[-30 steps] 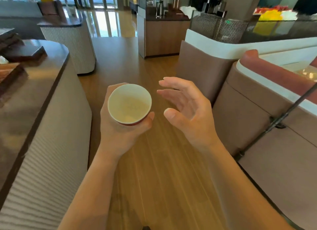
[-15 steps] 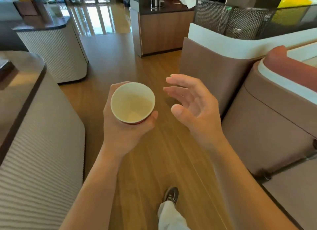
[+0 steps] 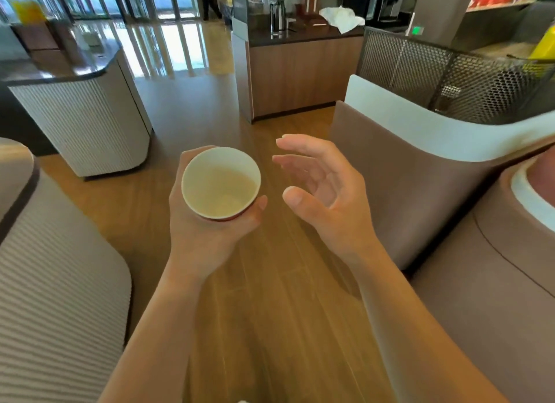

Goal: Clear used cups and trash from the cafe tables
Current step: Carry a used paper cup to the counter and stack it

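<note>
A paper cup [image 3: 220, 182], white inside with a red outside, is upright in front of me over the wooden floor. My left hand [image 3: 201, 225] grips it from below and behind, thumb along its right side. The cup looks empty apart from a pale stain at the bottom. My right hand [image 3: 326, 192] hovers just right of the cup with fingers spread and relaxed, holding nothing and not touching the cup.
A ribbed grey counter [image 3: 60, 297] runs along my left. Brown booth seats with white tops [image 3: 420, 174] stand on my right. Ahead are a ribbed round-cornered counter [image 3: 87, 117], a wooden service counter [image 3: 300, 72] and a mesh screen [image 3: 450, 72]. A wooden-floor aisle [image 3: 270, 312] runs between them.
I have walked forward along the aisle; the left counter top has slid out of view and the service counter is nearer. Both hands keep the same pose, cup still held.
</note>
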Demonstrator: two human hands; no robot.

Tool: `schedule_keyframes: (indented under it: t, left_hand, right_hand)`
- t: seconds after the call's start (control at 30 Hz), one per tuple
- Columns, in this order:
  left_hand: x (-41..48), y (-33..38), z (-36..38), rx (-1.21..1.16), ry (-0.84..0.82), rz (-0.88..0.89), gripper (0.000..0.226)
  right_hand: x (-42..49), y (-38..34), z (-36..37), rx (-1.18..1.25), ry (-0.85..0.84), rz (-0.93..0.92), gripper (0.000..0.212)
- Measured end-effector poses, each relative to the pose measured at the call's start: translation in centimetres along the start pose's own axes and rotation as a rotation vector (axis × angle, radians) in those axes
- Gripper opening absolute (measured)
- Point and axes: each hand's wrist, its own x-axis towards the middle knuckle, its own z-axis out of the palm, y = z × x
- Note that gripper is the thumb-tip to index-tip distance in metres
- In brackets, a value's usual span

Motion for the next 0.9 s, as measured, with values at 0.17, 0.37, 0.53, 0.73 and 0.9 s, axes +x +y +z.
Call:
schedule_keyframes:
  t: [0.17, 0.37, 0.53, 0.73, 0.9]
  left_hand:
    - [7.1, -9.2, 2.2, -0.032, -0.007, -0.013, 0.065]
    - [19.1, -21.8, 4.1, -0.077, -0.011, -0.022, 0.066]
    - [31.5, -29.3, 5.3, -0.119, -0.031, -0.015, 0.068]
    - [41.5, -37.7, 7.9, -0.123, -0.082, -0.031, 0.071]
    - [48.2, -45.9, 11.9, -0.143, -0.120, -0.030, 0.068]
  right_hand:
    - [7.7, 8.7, -0.7, -0.042, -0.006, 0.029, 0.070]
    - [20.6, 19.2, -0.5, -0.119, -0.015, 0.013, 0.072]
    - [33.0, 25.3, -0.5, -0.149, 0.029, -0.010, 0.076]
    - [42.8, 33.2, -1.5, -0.159, 0.064, 0.021, 0.074]
    - [49.5, 41.4, -3.9, -0.142, 0.081, 0.054, 0.074]
